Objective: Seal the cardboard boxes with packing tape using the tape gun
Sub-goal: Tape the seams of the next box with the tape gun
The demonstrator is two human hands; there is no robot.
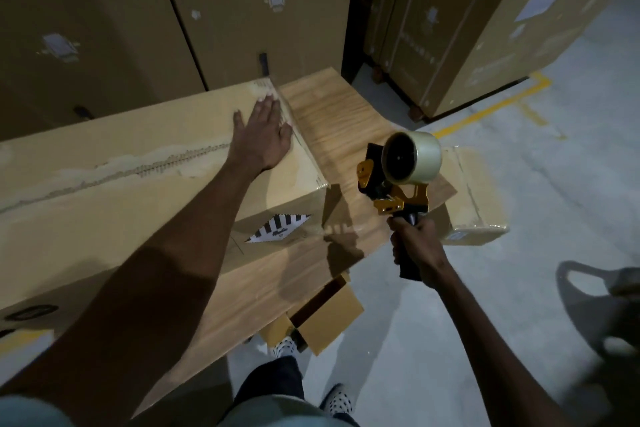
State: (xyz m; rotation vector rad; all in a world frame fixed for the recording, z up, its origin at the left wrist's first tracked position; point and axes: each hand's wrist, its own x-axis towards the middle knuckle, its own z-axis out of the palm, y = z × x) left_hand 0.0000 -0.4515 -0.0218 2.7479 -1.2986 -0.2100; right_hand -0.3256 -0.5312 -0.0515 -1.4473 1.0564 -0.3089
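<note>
The long cardboard box [145, 163] lies on a wooden table [332, 121], its top seam running lengthwise with a ragged, torn strip along it where tape looks patchy or peeled. The left hand [265, 130] lies flat on the far right end of the box top, fingers straight and spread, pressing the flaps down near the corner. The tape gun [398, 180], yellow and black with a roll of clear tape on its hub, is held up in the air to the right of the box, clear of it, over the table edge; the right hand [417, 246] grips its black handle with fingers curled tight around it. A smaller taped box [474, 198] sits beyond the gun at the table's far right. To do this step well, the gun's front edge should probably come down just over the box's end face, so the tape catches there before being drawn back along the seam. The flat hand seems well placed to hold the flaps level, but it will likely need to slide aside ahead of the gun. Steady downward pressure should keep the tape from wrinkling over the rough, torn strip.
</note>
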